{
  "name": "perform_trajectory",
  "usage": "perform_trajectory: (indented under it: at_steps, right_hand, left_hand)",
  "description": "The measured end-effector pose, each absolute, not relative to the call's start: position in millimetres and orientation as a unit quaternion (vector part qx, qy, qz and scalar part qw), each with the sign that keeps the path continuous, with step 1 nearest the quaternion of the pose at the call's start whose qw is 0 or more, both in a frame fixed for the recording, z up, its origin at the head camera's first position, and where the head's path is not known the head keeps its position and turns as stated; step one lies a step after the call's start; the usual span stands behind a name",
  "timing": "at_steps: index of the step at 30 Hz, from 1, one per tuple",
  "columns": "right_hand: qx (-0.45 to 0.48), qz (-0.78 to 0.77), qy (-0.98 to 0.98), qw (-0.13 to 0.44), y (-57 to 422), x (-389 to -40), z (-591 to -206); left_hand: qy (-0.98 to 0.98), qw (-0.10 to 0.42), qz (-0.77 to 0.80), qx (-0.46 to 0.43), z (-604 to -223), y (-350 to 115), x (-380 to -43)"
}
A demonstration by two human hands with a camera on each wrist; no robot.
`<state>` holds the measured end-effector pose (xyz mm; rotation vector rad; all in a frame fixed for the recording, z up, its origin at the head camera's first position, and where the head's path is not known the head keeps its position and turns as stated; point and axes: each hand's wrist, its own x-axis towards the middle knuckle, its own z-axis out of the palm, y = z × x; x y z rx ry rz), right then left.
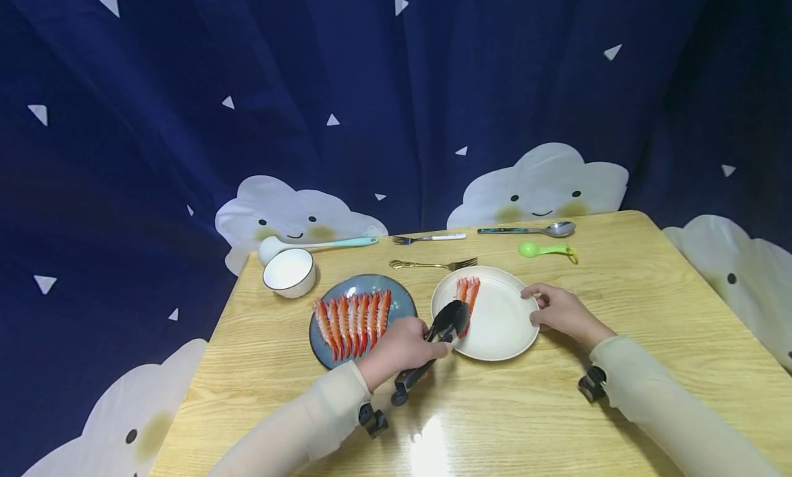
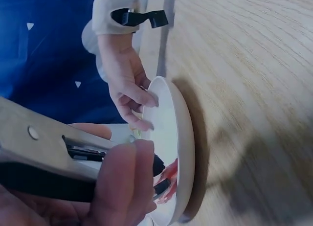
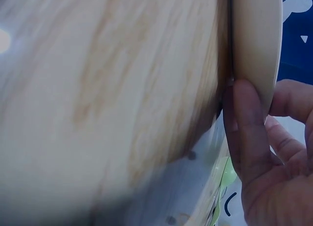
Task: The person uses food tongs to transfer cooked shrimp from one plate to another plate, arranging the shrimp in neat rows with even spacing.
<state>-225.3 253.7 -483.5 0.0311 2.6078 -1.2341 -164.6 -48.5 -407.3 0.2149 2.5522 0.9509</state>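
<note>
1. While my left hand (image 1: 405,343) sits just below the middle of the frame, its fingers are curled firmly round the black tongs (image 1: 449,320).
2. From the handle end at lower left, the long axis of these tongs slants to the dark head at upper right, which reaches over the left rim of the white plate (image 1: 502,319), right of centre on the desk (image 1: 489,422).
3. On the left part of that plate lie the red-and-white shrimp (image 1: 473,291), side by side, their length running nearly top to bottom, upper ends leaning slightly right.
4. I judge this the relation that counts: from my left hand those shrimp lie up and to the right, so the tongs meet them at a slant, not in line.
5. The left wrist view shows the tips right at the shrimp; whether they pinch any, I cannot tell.
6. My right hand (image 1: 566,317) pinches the plate's right rim, thumb and fingers bent about the edge. It is across the plate from the shrimp, so my left is nearer.
7. Left of my left hand, a row of shrimp (image 1: 353,322) lies on the blue plate (image 1: 405,305), also mostly top to bottom.
</note>
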Motion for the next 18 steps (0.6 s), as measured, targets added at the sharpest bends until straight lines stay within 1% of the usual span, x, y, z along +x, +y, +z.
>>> perform_trajectory:
  at_steps: [3, 8, 12, 18]
  right_hand:
    - [0.009, -0.425, 0.896, 0.126, 253, -226, -484]
    - [0.009, -0.427, 0.895, 0.127, 253, -226, -485]
    - [0.013, -0.427, 0.895, 0.128, 253, -226, -485]
    - [0.016, -0.427, 0.895, 0.131, 254, -227, -484]
  left_hand:
    - [0.909, 0.212, 0.348, 0.081, -407, -49, -166]
    - [0.875, 0.255, 0.407, 0.059, -407, -55, -170]
    - [0.852, 0.276, 0.443, 0.042, -406, -60, -173]
    - [0.858, 0.270, 0.434, 0.050, -400, -68, -174]
